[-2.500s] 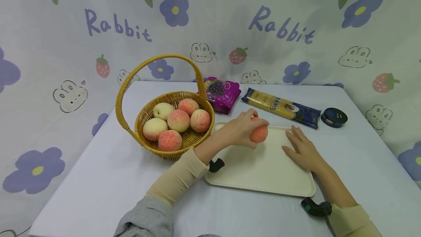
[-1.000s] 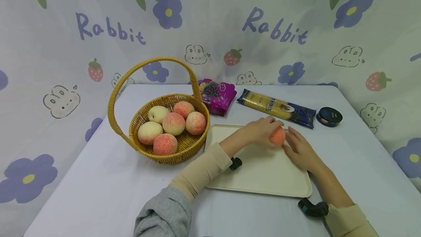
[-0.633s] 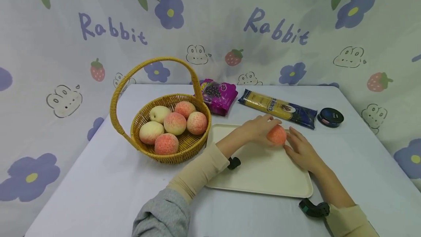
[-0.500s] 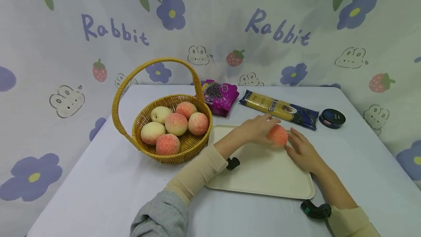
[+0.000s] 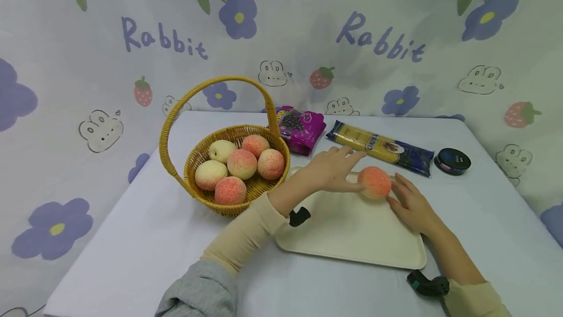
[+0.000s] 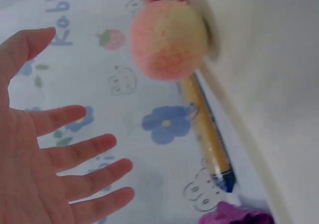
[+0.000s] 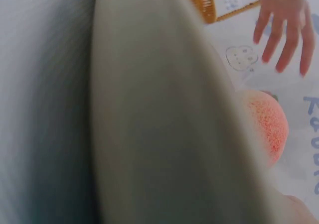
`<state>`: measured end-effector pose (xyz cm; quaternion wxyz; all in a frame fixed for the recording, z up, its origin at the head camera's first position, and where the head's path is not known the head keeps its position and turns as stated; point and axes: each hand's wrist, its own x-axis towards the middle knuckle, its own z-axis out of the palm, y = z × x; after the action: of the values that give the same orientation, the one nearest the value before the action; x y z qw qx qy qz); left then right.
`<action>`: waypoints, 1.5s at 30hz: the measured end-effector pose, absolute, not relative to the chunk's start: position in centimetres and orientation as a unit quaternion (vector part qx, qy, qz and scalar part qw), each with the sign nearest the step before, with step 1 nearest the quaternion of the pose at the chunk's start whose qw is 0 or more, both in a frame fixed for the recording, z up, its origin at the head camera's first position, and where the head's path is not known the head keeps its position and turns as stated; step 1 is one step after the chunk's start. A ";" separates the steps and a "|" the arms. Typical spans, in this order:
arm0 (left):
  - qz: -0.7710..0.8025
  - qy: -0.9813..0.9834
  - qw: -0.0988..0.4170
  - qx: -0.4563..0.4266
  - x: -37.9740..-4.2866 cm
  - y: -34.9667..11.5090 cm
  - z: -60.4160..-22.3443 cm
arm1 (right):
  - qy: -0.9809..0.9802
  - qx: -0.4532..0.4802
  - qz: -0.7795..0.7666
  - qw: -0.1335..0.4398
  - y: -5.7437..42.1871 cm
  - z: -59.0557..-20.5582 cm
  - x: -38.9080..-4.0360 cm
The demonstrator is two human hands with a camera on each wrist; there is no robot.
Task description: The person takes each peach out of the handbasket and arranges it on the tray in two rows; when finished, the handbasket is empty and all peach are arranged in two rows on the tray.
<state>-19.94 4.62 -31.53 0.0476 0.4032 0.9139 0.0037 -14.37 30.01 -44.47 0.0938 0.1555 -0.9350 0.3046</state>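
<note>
A pink-and-cream peach (image 5: 375, 182) sits at the far right corner of the cream tray (image 5: 347, 234). My left hand (image 5: 332, 168) is just left of it, fingers spread; in the left wrist view the palm and straight fingers of the left hand (image 6: 55, 169) hold nothing, apart from the peach (image 6: 169, 40). At the tray's right edge rests my right hand (image 5: 413, 204), its fingers extended by the rim, with the fingertips close beside the peach. The right wrist view shows mostly the blurred tray side, with part of the peach (image 7: 271, 127) beyond it.
A wicker basket (image 5: 228, 134) with a tall handle stands left of the tray, holding several peaches. Behind the tray lie a purple snack bag (image 5: 301, 131) and a yellow-and-blue pasta packet (image 5: 380, 147). A dark round tin (image 5: 452, 161) is at the back right.
My left hand carried the peach rightward across the tray, let go of it at the far right corner, and drew back left with fingers spread. The right hand stayed at the tray's edge.
</note>
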 end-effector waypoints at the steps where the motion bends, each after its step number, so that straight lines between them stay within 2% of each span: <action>1: 0.005 0.913 0.044 0.405 -19.7 4.3 -31.1 | -0.935 0.155 0.306 0.093 30.1 -44.4 -14.3; 7: 0.016 0.914 0.038 0.404 -19.0 2.6 -29.2 | -0.934 0.152 0.313 0.085 30.5 -44.5 -14.1; 14: 0.060 0.913 0.066 0.398 -20.2 0.1 -27.8 | -0.933 0.145 0.319 0.081 30.7 -44.6 -14.1; 21: 0.059 0.932 0.046 0.355 -21.4 -3.5 -26.1 | -0.931 0.145 0.327 0.076 30.6 -44.6 -14.1; 31: 0.107 0.949 0.083 0.284 -23.8 -9.8 -25.1 | -0.930 0.154 0.322 0.087 30.6 -44.0 -14.2; 40: 0.080 0.956 0.127 0.252 -24.6 -13.8 -26.5 | -0.929 0.152 0.328 0.076 30.3 -44.2 -14.0; 45: 0.081 0.959 0.130 0.240 -24.4 -15.1 -27.5 | -0.930 0.159 0.322 0.079 30.3 -44.2 -14.2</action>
<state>-24.43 -15.07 -27.51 0.1299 0.2396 0.9587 0.0805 -14.18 30.26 -44.25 0.0790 0.1592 -0.9298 0.3224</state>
